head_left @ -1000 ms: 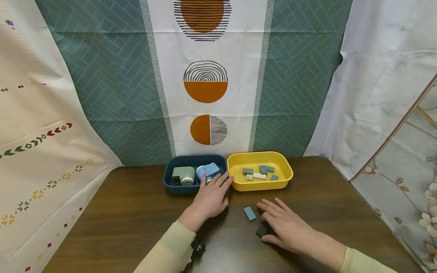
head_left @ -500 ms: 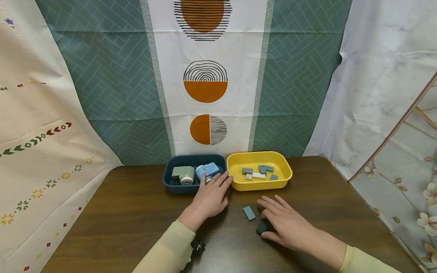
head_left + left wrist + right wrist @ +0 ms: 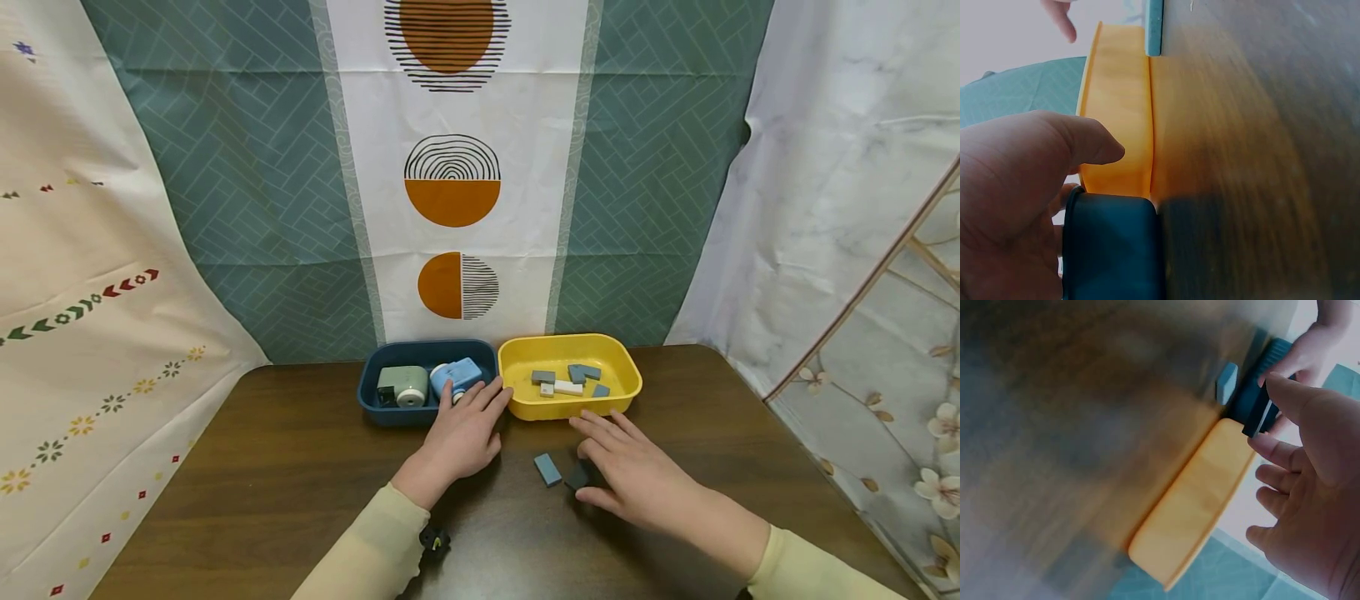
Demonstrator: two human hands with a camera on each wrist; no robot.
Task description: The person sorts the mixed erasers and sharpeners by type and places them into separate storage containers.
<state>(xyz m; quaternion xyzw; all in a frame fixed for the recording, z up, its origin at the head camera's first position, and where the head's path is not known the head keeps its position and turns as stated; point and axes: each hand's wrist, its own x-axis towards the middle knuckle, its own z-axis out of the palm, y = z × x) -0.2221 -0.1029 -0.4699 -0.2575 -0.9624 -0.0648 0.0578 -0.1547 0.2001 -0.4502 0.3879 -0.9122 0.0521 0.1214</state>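
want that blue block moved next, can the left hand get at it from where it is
Probably yes. The left hand rests at the dark blue tray, and the blue block lies on bare table beside it. The right hand is close and might crowd it.

Colours on the brown table (image 3: 262, 467)
Navy bin (image 3: 375, 398), yellow bin (image 3: 622, 387); green (image 3: 402, 387) and blue (image 3: 457, 377) sharpeners; grey-blue eraser (image 3: 547, 469), dark eraser (image 3: 577, 477); teal herringbone curtain (image 3: 247, 183) with orange striped circles.
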